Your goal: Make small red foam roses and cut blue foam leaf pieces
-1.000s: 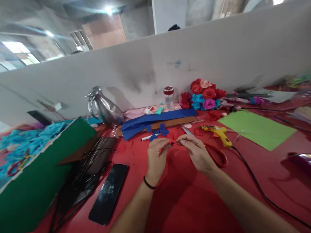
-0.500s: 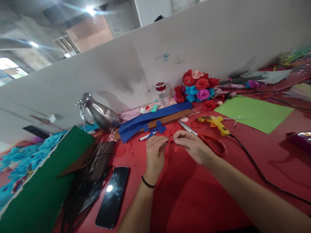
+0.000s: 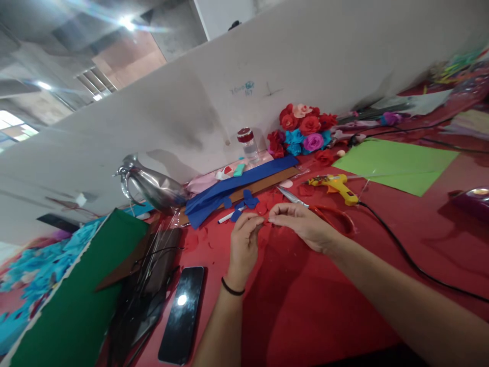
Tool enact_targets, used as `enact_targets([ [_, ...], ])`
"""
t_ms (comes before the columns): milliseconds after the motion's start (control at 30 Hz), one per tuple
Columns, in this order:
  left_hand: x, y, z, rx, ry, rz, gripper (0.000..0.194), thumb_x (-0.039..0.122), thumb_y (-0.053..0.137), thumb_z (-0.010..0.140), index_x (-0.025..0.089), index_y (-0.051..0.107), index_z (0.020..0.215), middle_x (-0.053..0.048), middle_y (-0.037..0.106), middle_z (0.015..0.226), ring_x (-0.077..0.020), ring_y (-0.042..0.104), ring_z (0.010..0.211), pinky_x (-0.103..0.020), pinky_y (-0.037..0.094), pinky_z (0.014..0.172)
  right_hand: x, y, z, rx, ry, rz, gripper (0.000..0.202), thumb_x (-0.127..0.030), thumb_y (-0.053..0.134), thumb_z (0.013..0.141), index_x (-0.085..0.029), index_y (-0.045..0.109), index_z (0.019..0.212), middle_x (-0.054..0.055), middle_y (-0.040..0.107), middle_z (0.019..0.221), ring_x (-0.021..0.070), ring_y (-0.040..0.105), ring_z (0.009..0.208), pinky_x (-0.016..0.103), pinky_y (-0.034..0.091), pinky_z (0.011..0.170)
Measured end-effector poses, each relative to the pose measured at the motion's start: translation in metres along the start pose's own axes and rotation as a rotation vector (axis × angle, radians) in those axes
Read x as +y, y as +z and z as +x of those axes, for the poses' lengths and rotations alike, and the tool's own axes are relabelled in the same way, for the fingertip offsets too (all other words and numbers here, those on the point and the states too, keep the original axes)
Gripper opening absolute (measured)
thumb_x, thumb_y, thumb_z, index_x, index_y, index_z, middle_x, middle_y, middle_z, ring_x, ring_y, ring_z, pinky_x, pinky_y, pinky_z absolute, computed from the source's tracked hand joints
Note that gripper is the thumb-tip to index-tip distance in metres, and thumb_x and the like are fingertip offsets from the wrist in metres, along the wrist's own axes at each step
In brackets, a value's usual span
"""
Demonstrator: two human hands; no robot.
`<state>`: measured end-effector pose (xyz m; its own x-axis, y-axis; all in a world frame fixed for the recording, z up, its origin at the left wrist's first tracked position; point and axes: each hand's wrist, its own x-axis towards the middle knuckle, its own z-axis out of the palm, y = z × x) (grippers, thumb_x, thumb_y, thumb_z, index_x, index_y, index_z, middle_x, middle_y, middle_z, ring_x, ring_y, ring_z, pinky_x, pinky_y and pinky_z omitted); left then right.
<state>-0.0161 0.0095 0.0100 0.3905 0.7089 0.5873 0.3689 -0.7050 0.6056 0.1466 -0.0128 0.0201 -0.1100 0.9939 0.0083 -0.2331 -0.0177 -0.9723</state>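
My left hand (image 3: pixel 244 247) and my right hand (image 3: pixel 305 229) meet fingertip to fingertip over the red tabletop. Between the two pinches is a small red paper piece (image 3: pixel 266 222), mostly covered by the fingers and hard to tell from the red surface. Just beyond the hands lie blue paper petals (image 3: pixel 250 200) and red paper petals (image 3: pixel 262 208), with a white pen (image 3: pixel 225 218) beside them. Scissors (image 3: pixel 338 220) with red handles rest behind my right hand, and a yellow glue gun (image 3: pixel 344 191) lies farther right.
A blue paper strip (image 3: pixel 239 182), a glass jar (image 3: pixel 248 145) and paper roses (image 3: pixel 307 125) line the wall. At left are a metal pitcher (image 3: pixel 153 186), a green board (image 3: pixel 76 290) and a phone (image 3: pixel 182 316). A light green sheet (image 3: pixel 401 165) and the glue gun's black cord (image 3: pixel 401 255) occupy the right.
The view has shifted slightly. Both hands keep their pinches close together; the right fingertips have tilted a little, and less of the red piece shows between them.
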Motion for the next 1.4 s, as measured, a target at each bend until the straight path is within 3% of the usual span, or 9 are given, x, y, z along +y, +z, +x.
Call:
enact_targets([
  [267, 0.0061, -0.0025, 0.0013, -0.036, -0.03, -0.099, 0.017, 0.017, 0.047, 0.091, 0.018, 0.06, 0.08, -0.004, 0.059, 0.082, -0.0126, 0.056, 0.076, -0.024, 0.045, 0.068, -0.005, -0.0006, -0.0034, -0.006, -0.149, -0.048, 0.014, -0.031, 0.067, 0.071, -0.019, 0.059, 0.069, -0.003, 0.052, 0.064, 0.011, 0.043, 0.06, 0.027, 0.035, 0.059],
  [467, 0.0059, -0.0036, 0.001, -0.013, -0.055, -0.129, 0.017, 0.02, 0.047, 0.092, 0.018, 0.061, 0.081, -0.004, 0.058, 0.082, -0.0131, 0.055, 0.075, -0.025, 0.045, 0.067, -0.0079, -0.0031, -0.0055, 0.051, -0.205, -0.032, 0.014, -0.032, 0.069, 0.071, -0.02, 0.061, 0.069, -0.003, 0.054, 0.063, 0.0117, 0.044, 0.06, 0.029, 0.037, 0.061],
  [600, 0.0046, -0.0019, 0.0006, -0.007, -0.103, -0.169, 0.019, 0.024, 0.047, 0.092, 0.018, 0.062, 0.082, -0.005, 0.06, 0.084, -0.0136, 0.056, 0.076, -0.026, 0.046, 0.069, -0.0044, -0.0028, -0.0029, 0.095, -0.168, 0.018, 0.015, -0.036, 0.064, 0.074, -0.021, 0.063, 0.07, -0.002, 0.055, 0.064, 0.0134, 0.048, 0.064, 0.03, 0.038, 0.065],
  [767, 0.0055, 0.0, 0.0002, -0.024, -0.141, -0.193, 0.018, 0.023, 0.048, 0.091, 0.018, 0.062, 0.083, -0.005, 0.06, 0.086, -0.014, 0.056, 0.078, -0.026, 0.046, 0.071, 0.0002, -0.0005, -0.0013, -0.003, -0.047, 0.065, 0.013, -0.032, 0.062, 0.073, -0.02, 0.063, 0.069, -0.001, 0.056, 0.064, 0.0133, 0.049, 0.065, 0.03, 0.037, 0.067],
  [900, 0.0065, -0.0007, 0.0006, -0.033, -0.16, -0.209, 0.018, 0.023, 0.048, 0.091, 0.018, 0.062, 0.081, -0.005, 0.06, 0.085, -0.0144, 0.056, 0.079, -0.027, 0.046, 0.073, -0.0019, 0.0005, -0.003, 0.005, -0.055, 0.056, 0.011, -0.027, 0.065, 0.069, -0.02, 0.058, 0.064, -0.004, 0.052, 0.062, 0.012, 0.045, 0.063, 0.029, 0.036, 0.066],
  [1100, 0.0043, -0.0012, 0.0005, -0.03, -0.197, -0.263, 0.016, 0.022, 0.05, 0.09, 0.017, 0.062, 0.081, -0.006, 0.06, 0.086, -0.0153, 0.056, 0.081, -0.029, 0.046, 0.076, -0.0016, -0.0009, -0.0022, 0.012, -0.06, 0.147, 0.015, -0.031, 0.061, 0.073, -0.021, 0.057, 0.063, -0.002, 0.053, 0.061, 0.0138, 0.047, 0.062, 0.031, 0.036, 0.065],
  [1267, 0.0041, -0.0018, 0.0002, -0.025, -0.222, -0.268, 0.016, 0.024, 0.05, 0.089, 0.018, 0.062, 0.081, -0.006, 0.061, 0.088, -0.0158, 0.057, 0.082, -0.03, 0.047, 0.077, 0.0001, -0.0002, -0.0036, -0.012, -0.031, 0.063, 0.01, -0.03, 0.062, 0.071, -0.021, 0.058, 0.073, -0.003, 0.053, 0.064, 0.0134, 0.046, 0.063, 0.03, 0.035, 0.066],
  [1400, 0.0034, -0.0026, 0.0, -0.022, -0.212, -0.237, 0.015, 0.023, 0.05, 0.089, 0.019, 0.063, 0.083, -0.007, 0.063, 0.09, -0.0165, 0.058, 0.083, -0.031, 0.048, 0.078, -0.002, -0.0007, -0.0049, -0.003, -0.063, 0.038, 0.009, -0.026, 0.063, 0.068, -0.021, 0.056, 0.069, -0.003, 0.05, 0.064, 0.0131, 0.043, 0.063, 0.03, 0.035, 0.065],
])
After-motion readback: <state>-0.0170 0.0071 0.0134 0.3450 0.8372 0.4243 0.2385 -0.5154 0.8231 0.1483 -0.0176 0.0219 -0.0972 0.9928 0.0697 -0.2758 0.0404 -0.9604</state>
